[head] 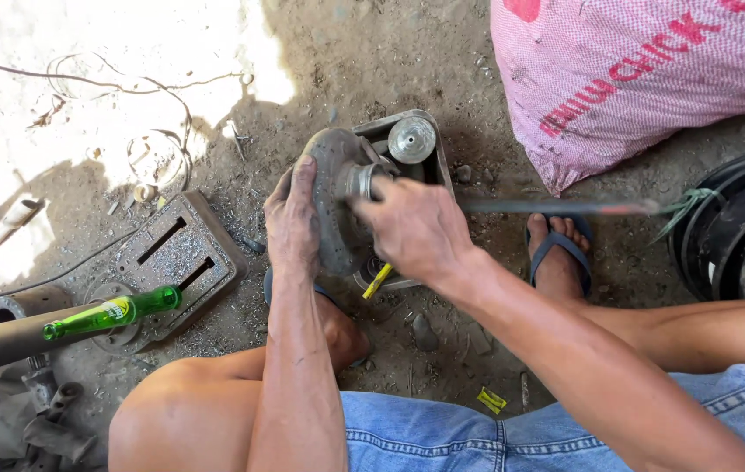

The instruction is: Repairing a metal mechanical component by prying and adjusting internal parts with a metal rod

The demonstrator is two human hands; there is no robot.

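Round metal part (335, 199), grey and dirt-caked, sits at frame centre, held on edge over a small grey tray (439, 150) on the dirt ground.

Near, bottom of frame: bare knees and blue denim shorts (442, 433) of the seated person; both forearms run up from here. A yellow scrap (491, 399) lies on the ground just above the shorts.

Middle: left hand (292, 223) wraps the left rim of the part, fingers curled over its top edge, gripping firmly. Right hand (416, 229) is closed on something at the part's hub; motion blur there, so what it grips cannot be made out. A yellow-handled tool (377, 281) pokes out below the hands. A blurred rod (556, 207) runs right from the hand area; whether the right hand holds it cannot be told. Right foot in a blue sandal (560, 249) rests beside the tray.

Left of centre: a green glass bottle (114, 313) lies on a rusty pipe (5, 341), next to a slotted metal plate (178, 249).

Far: a second round metal piece (412, 140) sits in the tray's upper end. Pink woven sack (635, 74) upper right, black rings (740, 227) at right edge, loose wire (128, 114) upper left in sunlight.

Progress, judged: work on the hub looks mid-way. The part is still in hand and one piece already sits apart in the tray; extent remaining unclear.
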